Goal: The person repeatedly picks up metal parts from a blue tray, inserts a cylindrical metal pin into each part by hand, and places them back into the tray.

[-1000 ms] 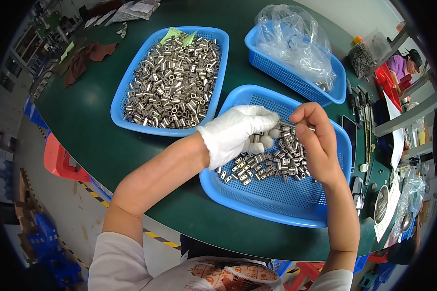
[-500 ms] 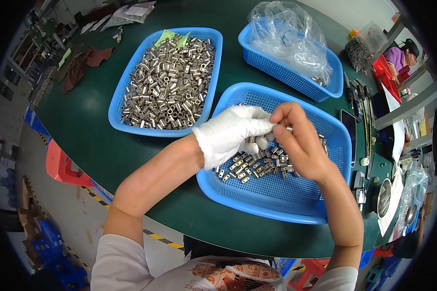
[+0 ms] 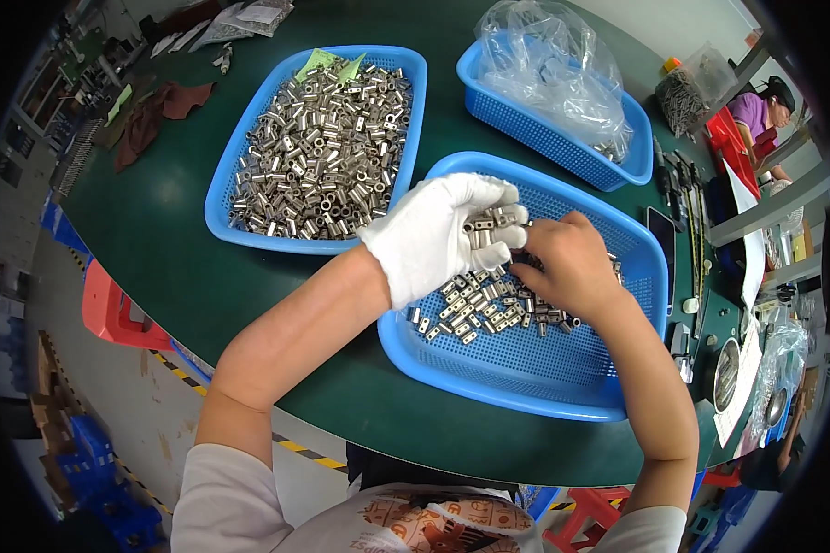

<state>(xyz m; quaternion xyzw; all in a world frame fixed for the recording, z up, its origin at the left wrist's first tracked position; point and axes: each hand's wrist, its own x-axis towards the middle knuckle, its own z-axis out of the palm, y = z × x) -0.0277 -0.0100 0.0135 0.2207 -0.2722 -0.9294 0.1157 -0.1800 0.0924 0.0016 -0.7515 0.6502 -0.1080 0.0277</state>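
My left hand, in a white glove, is turned palm up with its fingers curled around several small shiny metal sleeves. It is above the left part of the front blue basket. Just to its right is my bare right hand, lower over the basket, fingers bent and thumb drawn in; whatever lies between its fingertips is hidden. Beneath both hands, a loose layer of metal sleeves with small side holes covers part of the basket's floor.
Left of it, a second blue basket is heaped with metal sleeves and green paper slips. Behind stands a blue basket with a clear plastic bag. Tools and a phone lie on the right. Another person sits far right.
My left hand has rolled open, so the metal sleeves in its palm now show. My right hand has come away from the left fingertips and moved down toward the basket, its fingers curling.
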